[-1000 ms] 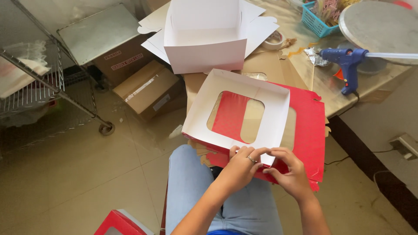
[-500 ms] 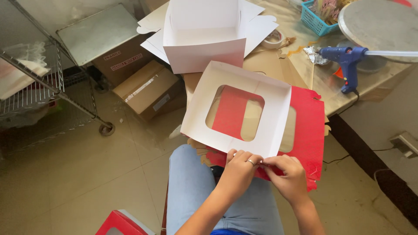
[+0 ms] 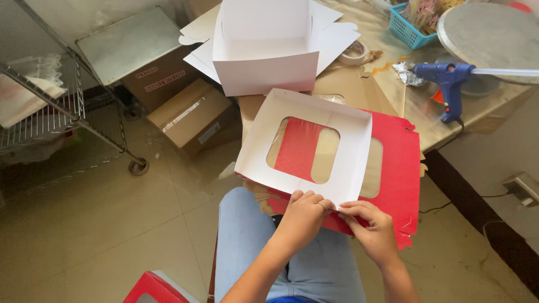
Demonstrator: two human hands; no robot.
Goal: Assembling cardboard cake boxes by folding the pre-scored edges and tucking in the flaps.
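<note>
While the white window-box lid (image 3: 306, 147) rests tilted on the person's lap over a red window lid (image 3: 396, 168), both hands pinch its near edge: left hand (image 3: 303, 216) and right hand (image 3: 371, 227) closed on the corner flap, steadying it for folding. An assembled white box (image 3: 264, 50) and blue glue gun (image 3: 446, 78) sit on the table (image 3: 494, 106) within reach.

White windowed box lid (image 3: 348, 146), tilted, over knees.

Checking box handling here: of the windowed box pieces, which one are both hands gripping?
The white windowed lid, pinched at its near edge by the left hand and right hand. The red windowed piece lies underneath it.
</note>
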